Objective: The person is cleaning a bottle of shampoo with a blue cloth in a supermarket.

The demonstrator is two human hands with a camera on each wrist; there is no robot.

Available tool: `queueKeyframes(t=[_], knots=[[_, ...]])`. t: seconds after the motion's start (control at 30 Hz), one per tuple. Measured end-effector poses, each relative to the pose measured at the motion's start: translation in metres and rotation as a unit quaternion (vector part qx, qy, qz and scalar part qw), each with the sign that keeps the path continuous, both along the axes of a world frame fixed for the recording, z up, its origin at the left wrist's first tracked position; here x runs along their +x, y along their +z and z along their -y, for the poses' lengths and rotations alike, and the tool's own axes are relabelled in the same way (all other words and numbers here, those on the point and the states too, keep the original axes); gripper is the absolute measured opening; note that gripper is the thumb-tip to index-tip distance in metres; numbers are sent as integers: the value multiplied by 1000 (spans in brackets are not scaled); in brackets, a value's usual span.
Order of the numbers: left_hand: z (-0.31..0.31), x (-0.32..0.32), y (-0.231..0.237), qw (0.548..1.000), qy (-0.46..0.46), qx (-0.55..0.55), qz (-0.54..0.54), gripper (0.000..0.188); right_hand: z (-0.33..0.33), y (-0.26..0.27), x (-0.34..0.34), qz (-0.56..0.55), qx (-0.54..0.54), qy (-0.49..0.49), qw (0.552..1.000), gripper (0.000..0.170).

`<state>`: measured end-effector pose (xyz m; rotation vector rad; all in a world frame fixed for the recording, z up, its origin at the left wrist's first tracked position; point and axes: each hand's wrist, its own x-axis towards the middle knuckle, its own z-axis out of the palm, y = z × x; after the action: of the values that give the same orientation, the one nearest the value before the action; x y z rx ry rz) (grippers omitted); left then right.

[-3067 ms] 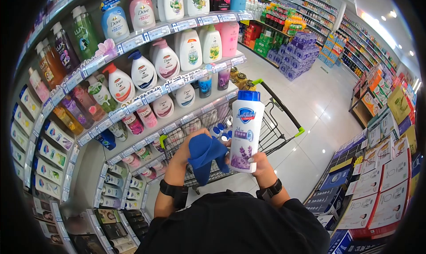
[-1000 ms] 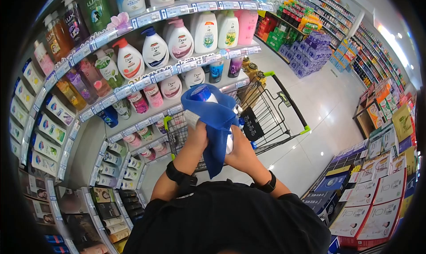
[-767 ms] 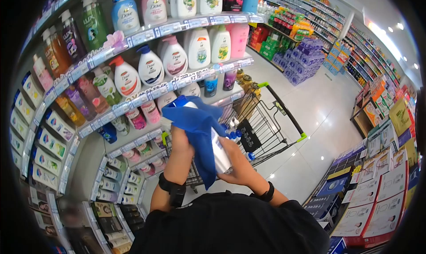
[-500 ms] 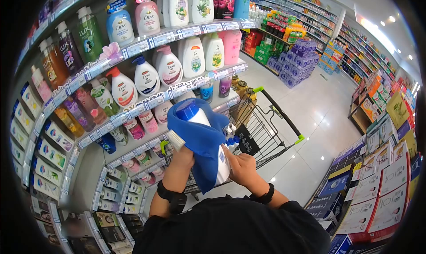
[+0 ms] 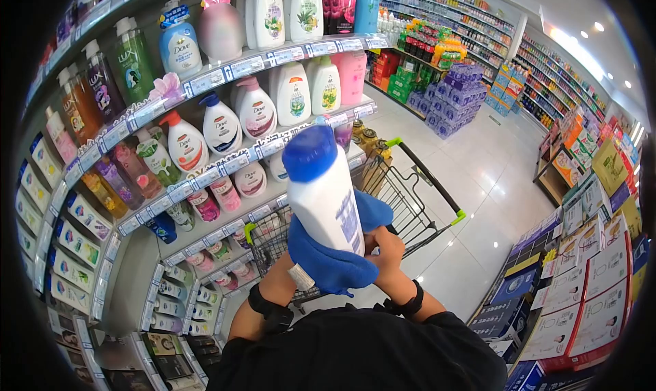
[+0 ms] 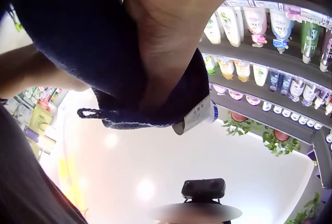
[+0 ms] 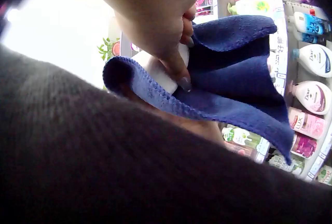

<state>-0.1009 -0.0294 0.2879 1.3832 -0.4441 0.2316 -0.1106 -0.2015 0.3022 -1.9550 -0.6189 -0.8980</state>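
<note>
A white body wash bottle (image 5: 322, 203) with a blue cap (image 5: 311, 153) and purple print leans toward the upper left in front of me. Its lower part sits in a blue cloth (image 5: 342, 271) with a pale tag. My left hand (image 5: 278, 280) grips the cloth around the bottle from the left; in the left wrist view its thumb (image 6: 155, 86) presses into the fabric. At the bottle's base, my right hand (image 5: 388, 251) holds on with curled fingers. The right wrist view shows its thumb (image 7: 179, 73) and fingertips by the white bottle bottom, partly covered by cloth.
A shopping cart (image 5: 417, 193) with green-tipped handle stands just beyond the hands. Curved shelves (image 5: 273, 142) of pump bottles rise at the left and front. Stacked boxes (image 5: 581, 288) line the right side, and a purple pile of packs (image 5: 454, 101) stands farther down the aisle.
The bottle, first upright in the right hand apart from the cloth, became wrapped in it. The cloth has now slid down to its lower part, baring the cap and upper body.
</note>
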Motion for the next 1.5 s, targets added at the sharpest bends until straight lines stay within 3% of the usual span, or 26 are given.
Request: queueKeyframes(t=[0.3, 0.4, 0.43, 0.53, 0.57, 0.67, 0.9, 1.1, 1.5], knots=[[-11, 29, -1, 999, 23, 19, -26, 40, -13, 9, 5, -158, 32, 86, 983, 40], [-17, 35, -4, 999, 24, 29, -40, 40, -21, -12, 12, -94, -65, 89, 989, 48], [-19, 36, -4, 998, 25, 33, -44, 40, -20, -18, 13, -97, -123, 116, 981, 58], [-24, 44, -8, 997, 27, 45, -52, 40, -25, -24, 12, -127, -58, 181, 974, 68], [-26, 46, -9, 997, 29, 51, -53, 40, -24, -28, 15, -117, -69, 186, 973, 78], [-32, 51, -12, 996, 40, 67, -54, 40, -23, -29, 13, -123, -67, 205, 969, 86], [-46, 57, -16, 985, 112, 130, -26, 40, -25, -50, 11, -116, -48, 215, 968, 94], [-50, 54, -18, 929, 274, 244, 49, 41, -21, -55, 17, -37, -16, 157, 987, 91], [-47, 45, -31, 790, 442, 404, 131, 42, -13, -40, 17, -86, -41, 313, 945, 89]])
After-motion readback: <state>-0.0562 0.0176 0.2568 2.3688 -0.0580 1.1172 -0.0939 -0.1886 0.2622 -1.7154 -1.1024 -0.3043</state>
